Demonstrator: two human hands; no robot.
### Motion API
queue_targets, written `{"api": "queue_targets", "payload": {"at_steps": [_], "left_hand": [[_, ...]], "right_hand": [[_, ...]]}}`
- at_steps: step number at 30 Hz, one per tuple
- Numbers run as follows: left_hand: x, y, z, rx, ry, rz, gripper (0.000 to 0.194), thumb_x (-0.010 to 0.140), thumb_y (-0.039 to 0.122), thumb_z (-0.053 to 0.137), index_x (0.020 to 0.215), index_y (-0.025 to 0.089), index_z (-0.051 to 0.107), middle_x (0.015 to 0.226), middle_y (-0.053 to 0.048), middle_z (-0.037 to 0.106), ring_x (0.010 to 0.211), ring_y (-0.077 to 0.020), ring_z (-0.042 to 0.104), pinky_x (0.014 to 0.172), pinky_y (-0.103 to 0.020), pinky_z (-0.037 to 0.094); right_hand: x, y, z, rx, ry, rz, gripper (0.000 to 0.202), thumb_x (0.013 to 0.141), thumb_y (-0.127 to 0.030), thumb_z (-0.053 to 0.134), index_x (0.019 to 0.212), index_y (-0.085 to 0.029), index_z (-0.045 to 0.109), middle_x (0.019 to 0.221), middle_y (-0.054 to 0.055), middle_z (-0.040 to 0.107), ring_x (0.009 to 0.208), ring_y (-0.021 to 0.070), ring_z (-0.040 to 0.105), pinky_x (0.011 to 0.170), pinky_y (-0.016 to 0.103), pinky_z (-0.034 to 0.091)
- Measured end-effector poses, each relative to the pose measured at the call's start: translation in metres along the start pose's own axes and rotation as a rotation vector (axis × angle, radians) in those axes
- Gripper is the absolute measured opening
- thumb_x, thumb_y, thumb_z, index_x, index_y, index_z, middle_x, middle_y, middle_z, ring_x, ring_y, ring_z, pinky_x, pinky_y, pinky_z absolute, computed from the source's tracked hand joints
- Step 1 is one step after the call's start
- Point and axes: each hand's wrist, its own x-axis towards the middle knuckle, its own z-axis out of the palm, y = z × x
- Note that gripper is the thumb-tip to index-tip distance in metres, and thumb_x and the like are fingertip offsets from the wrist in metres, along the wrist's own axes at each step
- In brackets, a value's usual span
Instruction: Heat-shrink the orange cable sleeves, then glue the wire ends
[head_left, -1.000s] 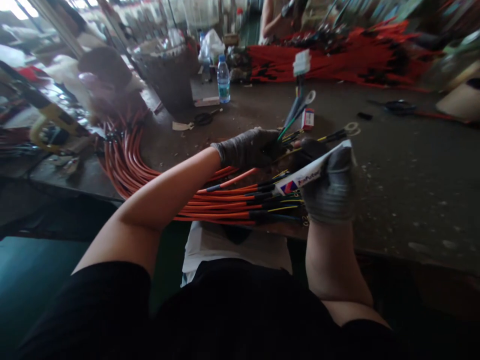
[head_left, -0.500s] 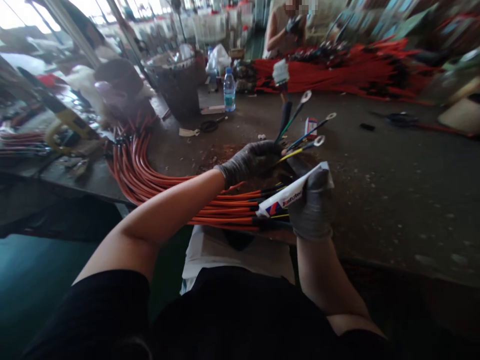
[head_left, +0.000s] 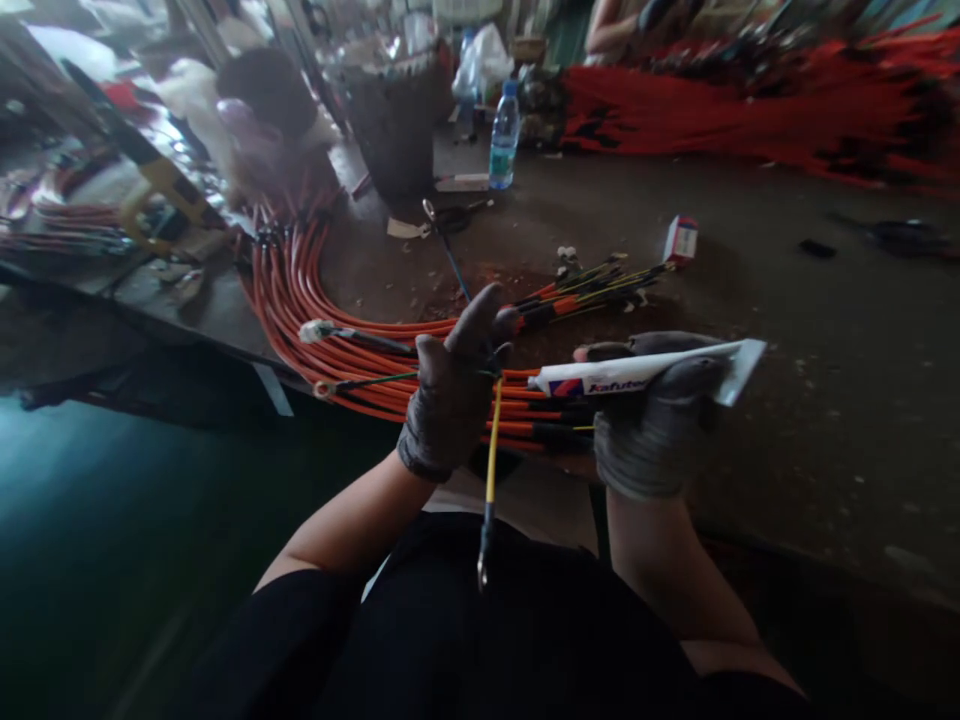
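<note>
My gloved left hand [head_left: 457,390] is closed round the split end of a cable. From it fan out a yellow wire [head_left: 493,450] pointing down toward me, a green wire [head_left: 375,380] and a blue wire [head_left: 452,260], each tipped with a ring terminal. A dark lead with a white connector [head_left: 316,331] also points left. In my gloved right hand [head_left: 656,420] lies a white glue tube [head_left: 622,372] marked "kafuter", its narrow tip facing the left hand, a short way from the wires. Orange cables [head_left: 352,400] run beneath both hands.
Behind stand a water bottle [head_left: 504,140] and a dark bucket [head_left: 394,130]. Scissors [head_left: 457,217] and a small red-and-white box [head_left: 681,240] lie on the dark table [head_left: 787,400]. A red heap [head_left: 697,115] fills the back, near another person's arm [head_left: 609,30].
The left hand has turned over, so the wires that pointed up and right now spread left, back and toward me. The tube has swung nearly level, its tip facing the wires. The view has shifted.
</note>
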Motion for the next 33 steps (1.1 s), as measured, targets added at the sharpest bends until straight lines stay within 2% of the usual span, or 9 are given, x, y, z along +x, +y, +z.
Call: {"api": "queue_targets", "payload": {"at_steps": [4, 13, 16, 18, 21, 23, 26, 30, 33], "left_hand": [[-0.003, 0.015, -0.011, 0.167, -0.083, -0.027, 0.074, 0.096, 0.069, 0.0, 0.149, 0.035, 0.038, 0.143, -0.003, 0.056, 0.14, -0.0243, 0.045, 0.102, -0.041, 0.047], [0.007, 0.002, -0.022, 0.182, -0.15, 0.11, 0.057, 0.101, 0.062, 0.022, 0.148, 0.037, 0.044, 0.159, 0.001, 0.037, 0.151, -0.027, 0.028, 0.116, -0.045, 0.038], [0.015, 0.013, -0.035, 0.153, -0.289, 0.211, 0.049, 0.099, 0.053, 0.042, 0.144, 0.036, 0.051, 0.161, 0.001, 0.034, 0.153, -0.0276, 0.022, 0.124, -0.045, 0.027], [0.021, 0.024, -0.041, 0.288, -0.361, 0.311, 0.057, 0.089, 0.054, 0.061, 0.14, 0.03, 0.055, 0.157, -0.007, 0.04, 0.15, -0.0324, 0.028, 0.123, -0.049, 0.028], [0.031, 0.039, -0.04, 0.52, -0.254, 0.446, 0.068, 0.071, 0.054, 0.08, 0.128, 0.021, 0.062, 0.135, -0.015, 0.058, 0.129, -0.0335, 0.053, 0.11, -0.049, 0.044], [0.04, 0.044, -0.037, 0.502, -0.121, 0.424, 0.053, 0.074, 0.046, 0.08, 0.116, 0.02, 0.065, 0.112, -0.011, 0.067, 0.103, -0.0244, 0.065, 0.093, -0.04, 0.055], [0.057, 0.046, -0.035, 0.305, -0.037, 0.267, 0.021, 0.084, 0.037, 0.072, 0.096, 0.019, 0.067, 0.083, -0.003, 0.067, 0.074, -0.0142, 0.065, 0.068, -0.027, 0.056], [0.076, 0.045, -0.035, 0.143, -0.024, 0.087, 0.011, 0.086, 0.029, 0.07, 0.088, 0.018, 0.068, 0.072, -0.001, 0.065, 0.059, -0.0103, 0.06, 0.051, -0.021, 0.048], [0.081, 0.043, -0.033, 0.116, -0.022, 0.04, 0.007, 0.086, 0.024, 0.069, 0.089, 0.018, 0.069, 0.072, -0.001, 0.067, 0.057, -0.0093, 0.06, 0.048, -0.019, 0.046]], "right_hand": [[-0.009, 0.001, 0.028, -0.03, -0.012, -0.212, 0.035, 0.086, -0.056, 0.065, 0.085, -0.021, 0.058, 0.068, -0.003, 0.066, 0.06, 0.015, 0.069, 0.057, 0.028, 0.058], [0.0, 0.001, 0.034, -0.144, 0.057, -0.194, 0.027, 0.088, -0.048, 0.061, 0.077, -0.024, 0.059, 0.064, -0.004, 0.064, 0.057, 0.0142, 0.065, 0.054, 0.027, 0.056], [-0.003, -0.002, 0.037, -0.171, 0.11, -0.286, 0.031, 0.087, -0.052, 0.062, 0.074, -0.023, 0.061, 0.063, -0.002, 0.065, 0.051, 0.0135, 0.061, 0.051, 0.028, 0.054], [-0.003, -0.003, 0.038, -0.176, 0.098, -0.346, 0.033, 0.085, -0.054, 0.064, 0.074, -0.023, 0.062, 0.064, -0.001, 0.067, 0.053, 0.014, 0.062, 0.053, 0.029, 0.055], [0.005, -0.002, 0.037, -0.189, 0.042, -0.337, 0.037, 0.084, -0.058, 0.064, 0.077, -0.022, 0.062, 0.066, -0.001, 0.068, 0.055, 0.0141, 0.065, 0.051, 0.027, 0.054], [0.015, -0.001, 0.037, -0.184, -0.001, -0.28, 0.037, 0.084, -0.06, 0.064, 0.079, -0.023, 0.061, 0.067, -0.001, 0.067, 0.053, 0.0133, 0.064, 0.045, 0.024, 0.049], [0.029, 0.0, 0.039, -0.134, -0.018, -0.25, 0.034, 0.085, -0.059, 0.063, 0.08, -0.025, 0.06, 0.067, -0.002, 0.065, 0.054, 0.0132, 0.064, 0.041, 0.023, 0.045], [0.033, 0.002, 0.045, -0.192, 0.008, -0.317, 0.035, 0.087, -0.059, 0.059, 0.081, -0.024, 0.06, 0.067, -0.002, 0.063, 0.052, 0.012, 0.061, 0.04, 0.022, 0.04], [0.026, 0.003, 0.046, -0.267, 0.016, -0.464, 0.039, 0.09, -0.06, 0.054, 0.08, -0.023, 0.062, 0.071, 0.0, 0.064, 0.056, 0.0132, 0.061, 0.05, 0.027, 0.049]]}}
